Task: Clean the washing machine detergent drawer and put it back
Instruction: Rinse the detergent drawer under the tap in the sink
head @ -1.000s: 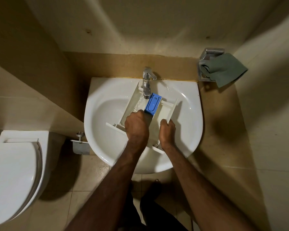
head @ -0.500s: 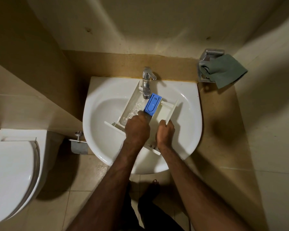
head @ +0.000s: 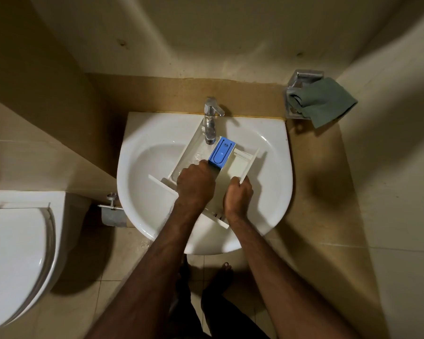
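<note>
Both my hands work the drawer (head: 240, 165) in the sink (head: 142, 192), mid-frame under the tap (head: 210, 123). My left hand (head: 195, 183) has slid lower left off the blue insert (head: 222, 152), fingers hidden, grip unclear; my right hand (head: 239, 194) clamps the drawer's right wall. Rinsing continues, I judge. No readable writing.

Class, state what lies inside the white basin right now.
Inside the basin lies the white detergent drawer with its blue insert, under the tap. Both hands cover its middle; the drain is hidden.
</note>
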Action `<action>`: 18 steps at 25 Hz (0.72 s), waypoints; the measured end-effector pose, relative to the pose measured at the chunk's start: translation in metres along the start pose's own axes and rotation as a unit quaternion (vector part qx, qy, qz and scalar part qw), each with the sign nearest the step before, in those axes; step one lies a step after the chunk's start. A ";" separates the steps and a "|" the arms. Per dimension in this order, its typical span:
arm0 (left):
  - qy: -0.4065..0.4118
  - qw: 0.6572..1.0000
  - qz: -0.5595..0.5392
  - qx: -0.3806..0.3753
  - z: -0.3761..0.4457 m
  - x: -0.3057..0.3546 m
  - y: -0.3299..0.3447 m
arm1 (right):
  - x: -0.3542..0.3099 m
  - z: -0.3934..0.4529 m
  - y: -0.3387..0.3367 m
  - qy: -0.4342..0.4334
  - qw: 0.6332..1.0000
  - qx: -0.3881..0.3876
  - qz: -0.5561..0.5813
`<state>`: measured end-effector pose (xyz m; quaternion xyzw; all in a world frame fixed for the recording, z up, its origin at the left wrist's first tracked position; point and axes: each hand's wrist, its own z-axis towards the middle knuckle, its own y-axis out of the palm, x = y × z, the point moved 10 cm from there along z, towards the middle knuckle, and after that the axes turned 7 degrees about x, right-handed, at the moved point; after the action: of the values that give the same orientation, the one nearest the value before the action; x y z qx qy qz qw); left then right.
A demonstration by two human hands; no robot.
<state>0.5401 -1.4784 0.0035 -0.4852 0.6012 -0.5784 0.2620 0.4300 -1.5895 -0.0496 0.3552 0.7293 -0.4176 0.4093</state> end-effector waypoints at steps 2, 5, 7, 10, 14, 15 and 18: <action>-0.011 0.999 0.042 -0.019 -0.006 -0.005 0.007 | -0.003 -0.005 -0.004 -0.010 1.000 0.006 -0.011; 0.026 0.997 -0.061 -0.046 0.002 -0.009 0.023 | -0.014 -0.009 -0.018 -0.016 0.997 0.030 -0.066; 0.035 0.984 -0.150 -0.090 0.001 -0.012 0.037 | -0.026 -0.008 -0.027 -0.035 0.991 0.027 -0.125; 0.099 0.977 -0.169 -0.087 -0.010 -0.002 0.046 | -0.042 -0.003 -0.039 -0.060 0.981 0.014 -0.183; 0.137 0.983 -0.093 0.079 -0.005 -0.003 0.002 | -0.049 0.005 -0.056 -0.061 0.974 0.014 -0.216; 0.117 0.983 -0.086 0.114 -0.002 -0.009 -0.007 | -0.052 0.006 -0.058 -0.063 0.974 0.009 -0.219; -0.014 0.978 -0.168 0.119 0.011 -0.044 -0.001 | -0.061 0.006 -0.057 -0.079 0.971 -0.008 -0.227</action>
<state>0.5675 -1.4439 -0.0090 -0.5527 0.4341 -0.6749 0.2251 0.4077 -1.6287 0.0210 0.1433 0.7592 -0.5205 0.3635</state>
